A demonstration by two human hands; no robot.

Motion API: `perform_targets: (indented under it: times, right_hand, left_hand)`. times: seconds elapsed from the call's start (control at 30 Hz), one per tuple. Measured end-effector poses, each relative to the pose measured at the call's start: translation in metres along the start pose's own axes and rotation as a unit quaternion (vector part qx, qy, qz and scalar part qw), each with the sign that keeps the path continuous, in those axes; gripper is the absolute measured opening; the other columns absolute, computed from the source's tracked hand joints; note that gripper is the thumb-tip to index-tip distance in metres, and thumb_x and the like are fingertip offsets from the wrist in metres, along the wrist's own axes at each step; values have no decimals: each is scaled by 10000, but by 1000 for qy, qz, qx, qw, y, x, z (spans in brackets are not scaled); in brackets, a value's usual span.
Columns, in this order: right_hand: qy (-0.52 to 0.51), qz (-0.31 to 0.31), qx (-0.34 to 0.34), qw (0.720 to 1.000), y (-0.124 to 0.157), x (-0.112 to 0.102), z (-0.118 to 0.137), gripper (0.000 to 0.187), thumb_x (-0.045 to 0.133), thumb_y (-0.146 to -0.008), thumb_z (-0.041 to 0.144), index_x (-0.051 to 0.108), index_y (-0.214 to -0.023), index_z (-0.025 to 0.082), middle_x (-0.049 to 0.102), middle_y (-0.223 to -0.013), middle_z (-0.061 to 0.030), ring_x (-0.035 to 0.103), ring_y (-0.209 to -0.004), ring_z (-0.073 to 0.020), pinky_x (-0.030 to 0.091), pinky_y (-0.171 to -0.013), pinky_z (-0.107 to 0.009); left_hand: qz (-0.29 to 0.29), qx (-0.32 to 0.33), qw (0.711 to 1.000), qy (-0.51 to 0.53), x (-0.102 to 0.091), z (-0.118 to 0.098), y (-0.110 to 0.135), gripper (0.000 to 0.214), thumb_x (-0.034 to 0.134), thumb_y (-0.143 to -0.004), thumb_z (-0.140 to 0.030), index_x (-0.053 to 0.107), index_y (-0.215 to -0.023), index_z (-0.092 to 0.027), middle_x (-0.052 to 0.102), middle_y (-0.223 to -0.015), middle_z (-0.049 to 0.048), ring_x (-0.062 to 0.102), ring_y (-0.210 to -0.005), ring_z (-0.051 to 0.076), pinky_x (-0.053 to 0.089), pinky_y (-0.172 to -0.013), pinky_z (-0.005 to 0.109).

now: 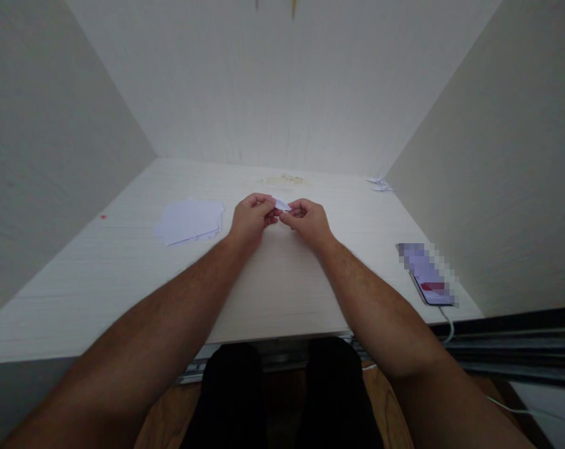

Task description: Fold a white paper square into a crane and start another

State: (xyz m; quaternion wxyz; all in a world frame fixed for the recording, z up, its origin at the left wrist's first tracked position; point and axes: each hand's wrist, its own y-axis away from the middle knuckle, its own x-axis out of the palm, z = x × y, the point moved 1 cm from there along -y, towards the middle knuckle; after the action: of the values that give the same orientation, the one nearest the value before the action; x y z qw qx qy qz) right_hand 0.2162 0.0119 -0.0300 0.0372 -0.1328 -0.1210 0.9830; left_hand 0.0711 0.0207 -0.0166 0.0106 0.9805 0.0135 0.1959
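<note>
White folded paper [281,204], pinched between the left hand [251,219] and right hand [308,221] toward twelve o'clock on the worktop [282,293], seems light and flimsy, best held along its creases.

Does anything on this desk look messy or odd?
A yellowish-brown stain marks the white desk near the back wall, and a small red speck sits at the left. The stack of paper sheets is loosely fanned, not squared.
</note>
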Motion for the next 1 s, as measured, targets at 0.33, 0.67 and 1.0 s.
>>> perform_targets:
  times: [0.33,0.67,1.0]
  right_hand:
    - [-50,-54,-2,997,2,-3,14,179,706,-735,348,657,-780,181,624,-600,30,552,-535,-103,440,-532,-240]
    - [-86,-37,-2,996,3,-4,19,168,717,-727,326,659,-793,183,650,-638,17,573,-562,-103,490,-562,-250]
    - [-130,-43,-24,990,0,-1,12,213,740,-701,280,617,-854,199,653,-703,26,603,-620,-104,536,-602,-260]
  left_hand:
    - [43,-29,999,-13,1,-1,5,159,757,-695,-165,607,-747,-154,631,-700,14,599,-614,104,452,-548,210]
    - [38,-23,999,-32,2,-4,5,131,718,-641,-155,597,-691,-152,597,-633,6,530,-535,93,434,-524,224]
    - [73,-105,992,9,2,-5,5,87,646,-636,-186,566,-660,-163,585,-595,1,473,-457,78,396,-462,217]
